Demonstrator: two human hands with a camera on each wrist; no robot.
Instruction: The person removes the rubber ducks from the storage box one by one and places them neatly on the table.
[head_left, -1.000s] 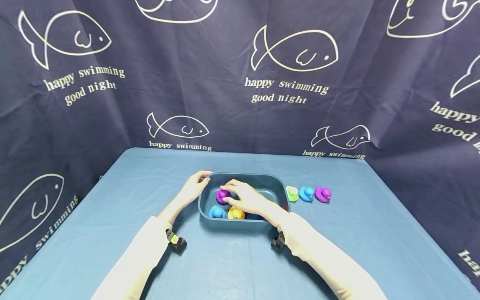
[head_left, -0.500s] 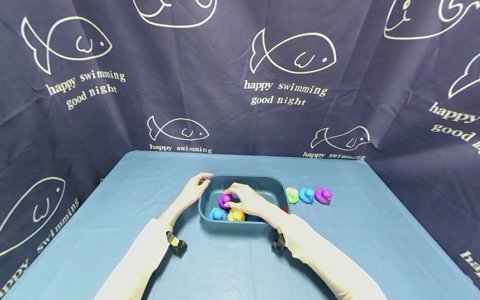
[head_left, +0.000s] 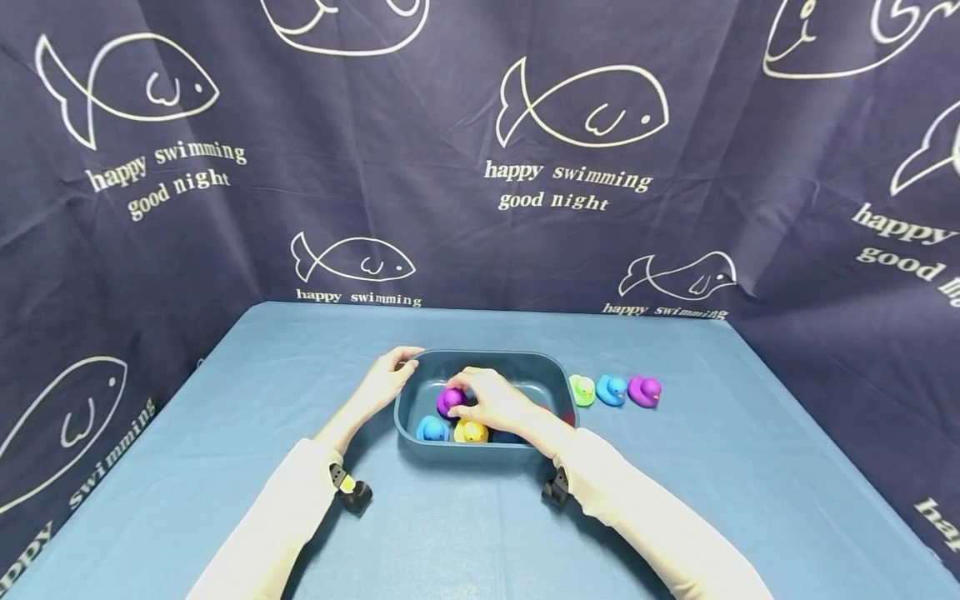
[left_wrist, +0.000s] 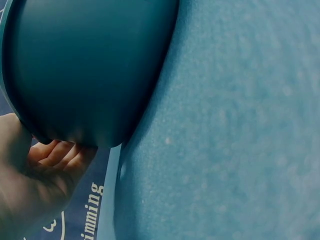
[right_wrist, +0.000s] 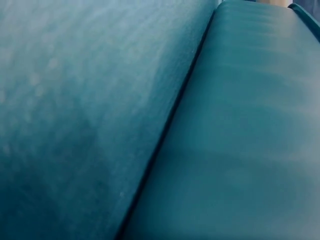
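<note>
Broadly, a navy backdrop (head_left: 450, 200) with pale fish outlines rises behind the blue cloth-covered table (head_left: 465, 533). On it sits a dark teal tub (head_left: 480, 452), oblong, smooth-walled and round-cornered; take it as a clock face, twelve at the far side. The left hand (head_left: 388, 373) grips the end wall near ten o'clock, thumb at the rim, fingers against the outside. The right hand (head_left: 493, 400) reaches in from four, thumb and fingers pinching a purple duck (head_left: 450, 402), glossy and rounded, inside the tub towards nine; whether it touches the floor I cannot tell. Also inside, a bright blue duck (head_left: 432, 430) sits at eight and a yellow duck (head_left: 472, 432), with an orange beak, near seven. Outside, off three o'clock, runs a row: a pale green duck (head_left: 582, 390), another blue one (head_left: 611, 391), then another purple one (head_left: 644, 392).
</note>
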